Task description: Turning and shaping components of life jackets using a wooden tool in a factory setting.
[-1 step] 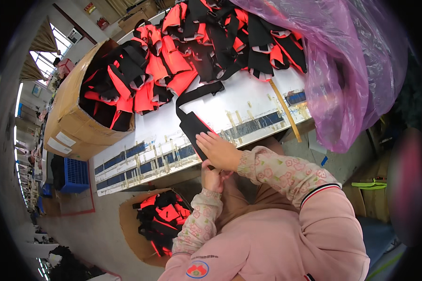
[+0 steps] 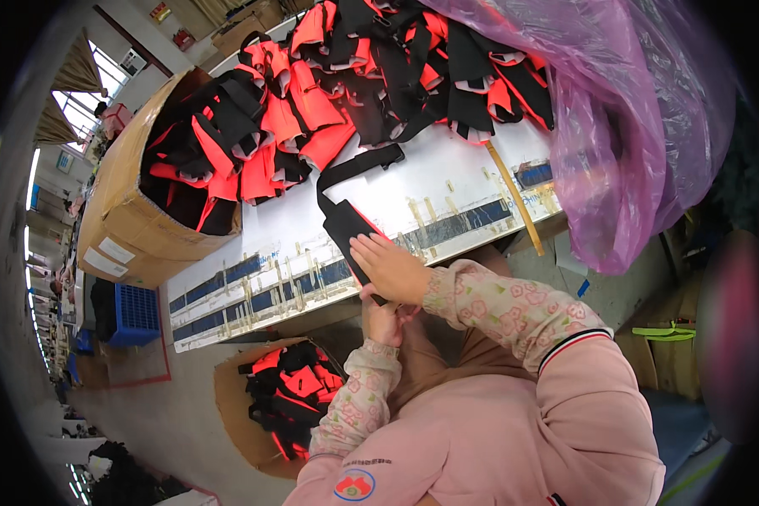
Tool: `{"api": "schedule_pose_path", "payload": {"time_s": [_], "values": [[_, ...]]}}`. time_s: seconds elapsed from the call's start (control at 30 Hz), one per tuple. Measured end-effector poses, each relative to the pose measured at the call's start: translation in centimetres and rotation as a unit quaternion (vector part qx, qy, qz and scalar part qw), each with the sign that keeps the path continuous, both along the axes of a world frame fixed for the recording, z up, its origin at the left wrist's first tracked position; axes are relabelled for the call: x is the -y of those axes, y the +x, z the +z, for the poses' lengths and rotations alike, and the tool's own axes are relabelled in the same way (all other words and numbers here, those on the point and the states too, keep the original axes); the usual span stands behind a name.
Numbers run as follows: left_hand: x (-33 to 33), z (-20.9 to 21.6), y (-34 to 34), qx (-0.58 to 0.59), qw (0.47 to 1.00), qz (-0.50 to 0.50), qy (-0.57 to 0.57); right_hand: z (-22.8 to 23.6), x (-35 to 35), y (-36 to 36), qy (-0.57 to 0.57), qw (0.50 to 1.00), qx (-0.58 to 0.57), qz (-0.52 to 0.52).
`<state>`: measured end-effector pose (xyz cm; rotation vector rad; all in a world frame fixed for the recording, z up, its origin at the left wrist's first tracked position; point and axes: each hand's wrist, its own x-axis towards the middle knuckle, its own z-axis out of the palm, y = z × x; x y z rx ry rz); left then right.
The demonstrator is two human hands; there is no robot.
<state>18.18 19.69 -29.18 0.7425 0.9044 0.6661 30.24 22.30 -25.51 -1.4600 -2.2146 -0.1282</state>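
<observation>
White table [image 2: 447, 166]: black cloth [image 2: 350, 229] apparently being smoothed under right hand [image 2: 394, 271], fingers extended; left hand [image 2: 383, 322], closure unclear; steadying needed next.

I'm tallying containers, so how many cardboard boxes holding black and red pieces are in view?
2: the upper box at the left end of the table, and the lower box on the floor. More may be hidden.

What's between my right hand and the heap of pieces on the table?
The head view shows the black piece under your right hand, its strap, and white tabletop.
</observation>
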Motion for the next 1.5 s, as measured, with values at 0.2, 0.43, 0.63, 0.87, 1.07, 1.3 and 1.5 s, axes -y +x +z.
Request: {"api": "schedule_pose_path", "payload": {"time_s": [0.2,0.43,0.63,0.87,1.07,1.3,1.5], "values": [[0.1,0.5,0.4,0.011,1.000,0.025,-0.009,-0.7,-7.2,-0.8,0.002,0.998,-0.038,-0.052],[1.4,1.0,0.9,-0.014,0.999,0.043,-0.003,-1.1,-10.5,0.4,-0.096,0.992,-0.045,-0.062],[1.2,0.6,0.1,0.026,0.996,0.065,-0.050,-0.9,-2.5,1.6,-0.071,0.997,-0.035,-0.003],[0.5,1.8,0.4,-0.007,0.995,0.016,-0.095,3.4,10.2,2.5,-0.030,0.992,0.117,-0.046],[2.2,3.6,1.4,-0.004,0.994,-0.002,-0.110,2.9,9.2,3.8,0.050,0.996,0.023,-0.070],[-1.0,6.2,-2.0,0.147,0.982,-0.116,-0.034,2.9,11.8,5.2,-0.081,0.804,-0.578,-0.113],[-1.3,11.0,0.6,0.422,0.902,-0.044,0.072,2.8,17.2,1.9,-0.150,0.540,-0.828,-0.004]]}}
